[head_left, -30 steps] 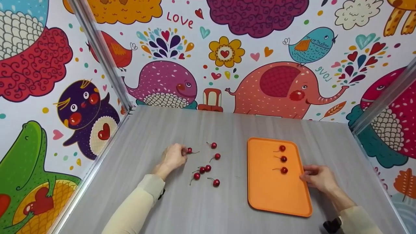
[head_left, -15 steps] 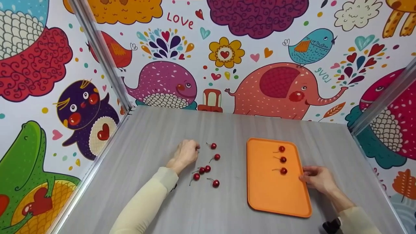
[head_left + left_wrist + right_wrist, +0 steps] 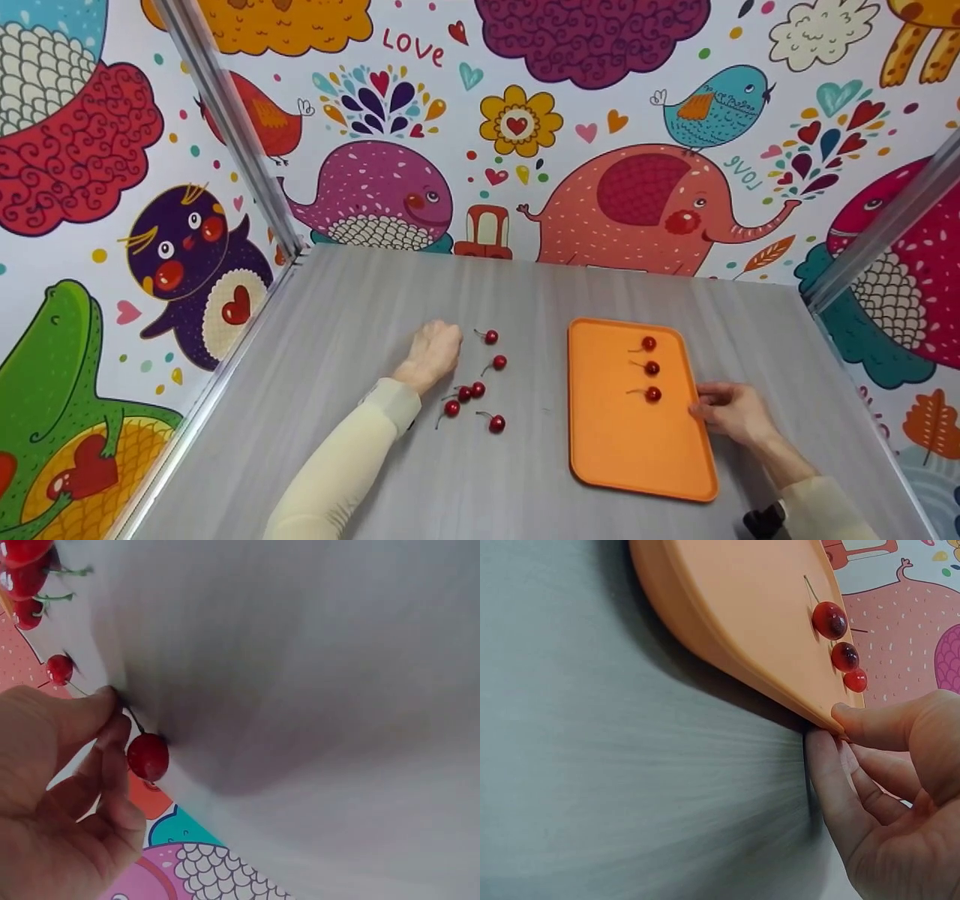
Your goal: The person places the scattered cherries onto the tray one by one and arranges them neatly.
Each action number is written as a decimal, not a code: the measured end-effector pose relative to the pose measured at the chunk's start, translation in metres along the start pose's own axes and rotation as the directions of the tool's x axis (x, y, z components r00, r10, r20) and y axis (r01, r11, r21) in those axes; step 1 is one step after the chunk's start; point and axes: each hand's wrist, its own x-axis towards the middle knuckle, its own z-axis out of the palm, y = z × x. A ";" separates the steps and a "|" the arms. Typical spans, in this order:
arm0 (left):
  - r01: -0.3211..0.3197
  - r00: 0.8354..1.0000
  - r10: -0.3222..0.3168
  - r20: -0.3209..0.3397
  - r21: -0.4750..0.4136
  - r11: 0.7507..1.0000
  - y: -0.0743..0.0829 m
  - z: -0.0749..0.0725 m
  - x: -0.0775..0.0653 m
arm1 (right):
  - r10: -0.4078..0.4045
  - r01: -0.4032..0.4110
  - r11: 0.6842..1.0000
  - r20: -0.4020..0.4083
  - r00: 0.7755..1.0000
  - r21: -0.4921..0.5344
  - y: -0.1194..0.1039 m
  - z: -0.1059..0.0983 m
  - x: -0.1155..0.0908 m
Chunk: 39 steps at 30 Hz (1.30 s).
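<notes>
My left hand (image 3: 433,352) pinches the stem of a red cherry (image 3: 148,757) between thumb and finger, with the fruit dangling beside the fingertips. The head view hides that cherry behind the hand. To its right, several other cherries with stems lie on the table, among them a far cherry (image 3: 491,337) and a near cherry (image 3: 496,424). My right hand (image 3: 739,412) grips the right rim of an orange tray (image 3: 615,457), thumb above and fingers below. Three cherries sit on the tray in a column, the middle cherry (image 3: 652,368) included; their stems point left.
The grey wood-grain table (image 3: 360,292) runs back to a wall (image 3: 585,97) printed with cartoon animals. Metal posts stand at both far corners, such as the left post (image 3: 232,127). Bare tabletop lies between the loose cherries and the tray.
My left hand has picked up the leftmost cherry by its stem and shifted right, close to the remaining loose cherries. The right hand and tray stay put.
</notes>
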 end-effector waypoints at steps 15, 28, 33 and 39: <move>0.063 0.997 -0.053 0.064 -0.163 0.985 0.041 -0.072 -0.015 | -0.039 0.039 0.999 -0.017 0.999 0.001 0.002 0.002 -0.001; 0.170 0.979 -0.206 0.001 -0.570 0.804 0.013 -0.067 -0.035 | -0.030 0.030 1.000 -0.024 0.999 0.003 0.002 0.003 -0.002; 0.251 0.959 -0.279 0.056 -0.629 0.736 0.003 -0.069 -0.049 | -0.037 0.037 0.999 -0.019 0.999 0.002 0.001 0.001 -0.001; 0.306 0.944 -0.314 0.099 -0.615 0.727 -0.013 -0.054 -0.054 | -0.036 0.036 0.999 -0.008 0.999 -0.004 0.001 0.001 -0.002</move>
